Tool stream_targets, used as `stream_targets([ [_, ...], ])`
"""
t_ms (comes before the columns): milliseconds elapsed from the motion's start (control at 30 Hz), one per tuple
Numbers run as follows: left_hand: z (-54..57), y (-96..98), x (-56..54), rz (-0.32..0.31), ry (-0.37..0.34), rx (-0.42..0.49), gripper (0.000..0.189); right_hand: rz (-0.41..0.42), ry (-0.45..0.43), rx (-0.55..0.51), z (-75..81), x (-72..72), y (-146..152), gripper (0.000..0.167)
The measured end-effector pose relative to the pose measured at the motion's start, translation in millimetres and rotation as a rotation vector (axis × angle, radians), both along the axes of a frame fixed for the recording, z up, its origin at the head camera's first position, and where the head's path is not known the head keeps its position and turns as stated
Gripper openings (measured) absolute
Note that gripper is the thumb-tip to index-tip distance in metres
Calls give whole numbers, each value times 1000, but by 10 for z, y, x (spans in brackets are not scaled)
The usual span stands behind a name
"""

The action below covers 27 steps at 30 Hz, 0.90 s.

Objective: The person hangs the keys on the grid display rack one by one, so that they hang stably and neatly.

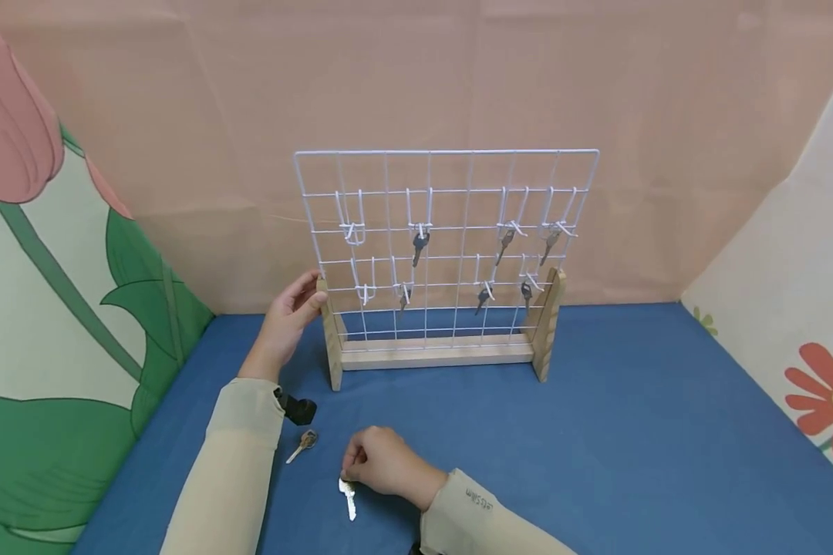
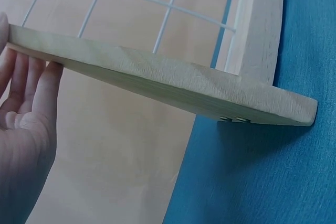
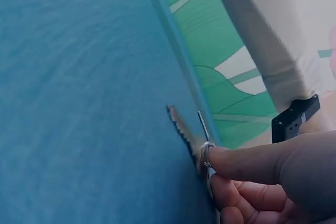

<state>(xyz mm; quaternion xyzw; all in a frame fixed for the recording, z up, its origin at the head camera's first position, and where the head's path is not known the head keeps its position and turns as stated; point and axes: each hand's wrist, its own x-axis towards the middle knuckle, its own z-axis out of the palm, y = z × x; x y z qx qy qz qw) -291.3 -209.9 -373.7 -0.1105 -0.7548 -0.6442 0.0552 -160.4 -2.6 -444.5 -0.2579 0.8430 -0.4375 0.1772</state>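
My left hand [image 1: 284, 325] holds the upper end of the left wooden upright [image 1: 333, 343] of a key rack. In the left wrist view the fingers [image 2: 48, 90] lie on one side of the upright, the thumb tip on the other. Low in the head view, my right hand [image 1: 389, 461] pinches a silver key [image 1: 348, 499] by its head, with the blade pointing toward me. Another key [image 1: 308, 439] lies on the blue cloth between the two forearms. Several keys hang from white hooks on the rack's wire grid [image 1: 446, 152], including a dark-headed key [image 1: 420, 241].
At the grid's left end, an upper hook [image 1: 351, 230] and a lower hook [image 1: 365, 293] hold no key. The rack stands on a blue cloth [image 1: 639, 432]. Behind it is a tan backdrop [image 1: 416, 77]; printed flower panels stand at both sides.
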Motion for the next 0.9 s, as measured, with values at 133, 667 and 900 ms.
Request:
stream_targets([
  [133,-17,11,1,-5,-8,-1,62,-3,-48,-76,-26,-41,47,18],
  [667,-17,1,15,7,9,-3,62,47,305,-329,361,-97,349,4],
  [900,10,1,-7,11,-10,-8,61,-159,353,-617,660,-188,510,5],
])
